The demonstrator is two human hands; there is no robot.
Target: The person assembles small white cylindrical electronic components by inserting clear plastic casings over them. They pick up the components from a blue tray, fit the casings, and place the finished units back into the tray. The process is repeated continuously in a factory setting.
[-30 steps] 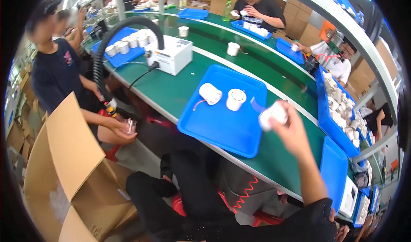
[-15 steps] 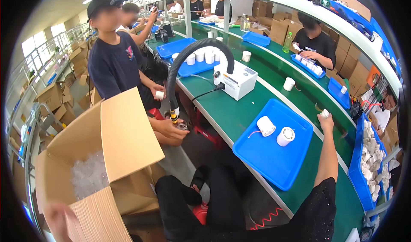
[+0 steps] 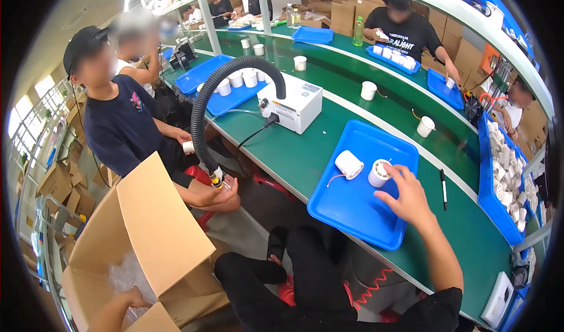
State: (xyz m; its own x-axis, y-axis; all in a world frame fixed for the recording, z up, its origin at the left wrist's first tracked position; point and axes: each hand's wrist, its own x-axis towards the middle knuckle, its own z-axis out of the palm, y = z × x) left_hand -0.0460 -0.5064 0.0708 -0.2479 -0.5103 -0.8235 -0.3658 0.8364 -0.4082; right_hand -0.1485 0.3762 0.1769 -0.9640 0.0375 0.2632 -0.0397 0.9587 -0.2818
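My right hand (image 3: 406, 196) reaches over a blue tray (image 3: 329, 200) on the workbench. Its fingers are spread, the thumb and fingertips close beside an upright white cylindrical housing (image 3: 379, 174) with a slotted top; whether they touch it I cannot tell. To its left in the tray, a second white housing (image 3: 349, 164) lies tilted, with a thin reddish wire trailing from it. Down at the lower left, my left hand (image 3: 135, 298) is inside an open cardboard box (image 3: 161, 223), against clear plastic bags (image 3: 126, 273). Its fingertips are hidden there.
A white machine (image 3: 296, 106) with a black hose (image 3: 202, 91) stands left of the tray; a co-worker's hand is at the nozzle. White housings (image 3: 426, 126) stand on the green belt. A marker (image 3: 443, 189) lies right of the tray, near a filled blue bin (image 3: 490, 179).
My right hand has left the belt, let go of the white piece and come over the tray. A housing now stands on the belt. My left hand moved from the box flap into the box.
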